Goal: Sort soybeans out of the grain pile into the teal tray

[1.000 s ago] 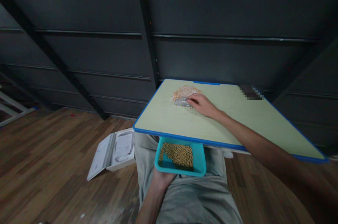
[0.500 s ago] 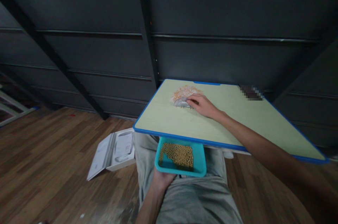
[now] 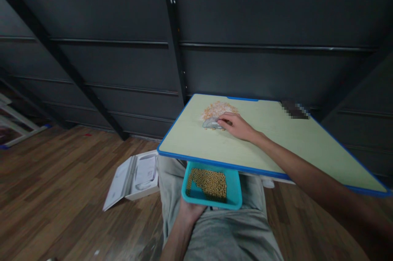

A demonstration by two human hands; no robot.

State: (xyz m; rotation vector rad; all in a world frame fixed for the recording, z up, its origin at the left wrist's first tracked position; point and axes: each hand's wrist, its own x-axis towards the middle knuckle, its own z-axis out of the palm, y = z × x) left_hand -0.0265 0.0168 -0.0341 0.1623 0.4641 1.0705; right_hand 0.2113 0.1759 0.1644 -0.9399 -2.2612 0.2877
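A pale green table with a blue rim (image 3: 196,155) stands in front of me. At its far left lies a heap of yellow beans mixed with pale grains (image 3: 218,109). My right hand (image 3: 238,125) reaches across the table, fingers curled on a small grey tool (image 3: 211,122) at the near edge of the heap. Below the table's front edge my left hand (image 3: 189,212) holds a teal tray (image 3: 233,195) from underneath, over my lap. The tray has a layer of yellow beans (image 3: 210,183) in it.
An open white box (image 3: 132,179) lies on the wooden floor to the left of my legs. A dark panelled wall with slanted metal beams (image 3: 175,35) rises right behind the table. A blurred dark object (image 3: 295,110) sits at the table's far right.
My right hand has drawn the grey tool slightly toward me at the heap's edge. The view has shifted a little; the tray stays under the table's edge.
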